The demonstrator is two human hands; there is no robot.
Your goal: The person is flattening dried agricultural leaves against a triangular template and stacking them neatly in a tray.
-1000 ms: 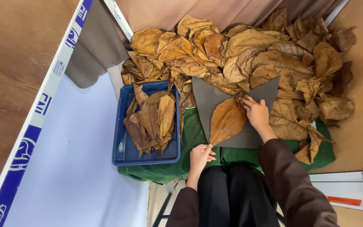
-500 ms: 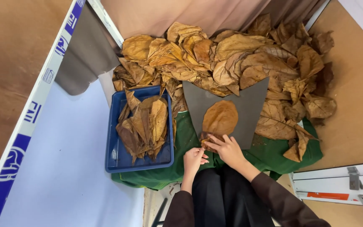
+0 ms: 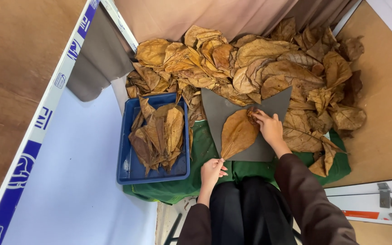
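Pale blue-white panel [image 3: 69, 190] fills the left side, edged by a white strip with blue markings [image 3: 46, 113]. Brown board [image 3: 386, 113] on the right.

Big heap of dry brown leaves [image 3: 259, 63] piled across the back of the green cloth [image 3: 182, 188], spilling down the right edge. Cloth covers the work surface and hangs over the near edge.

Blue plastic tray [image 3: 125, 168] sits on the cloth at left, just beside the heap. Holds a stack of flattened dry leaves [image 3: 159, 134], stems mostly pointing toward the person.

Dark grey mat [image 3: 268, 149] lies on the cloth at centre, right of the tray, its far edge tucked under the heap.

Single large brown leaf [image 3: 237, 134] lies flat on the mat, tip toward the heap, stem end toward the person.

Right hand [image 3: 269, 126], dark sleeve: palm down, fingers spread and pressed on the leaf's upper right edge. Flat contact, not a closed grasp.

Left hand [image 3: 212, 170]: at the near edge of the mat, fingers curled in, thumb and fingertips pinched at the leaf's stem end. Stem itself is too small to see clearly, so I can't confirm it's actually between the fingers.

Person's dark trousers [image 3: 246, 208] fill the bottom centre.
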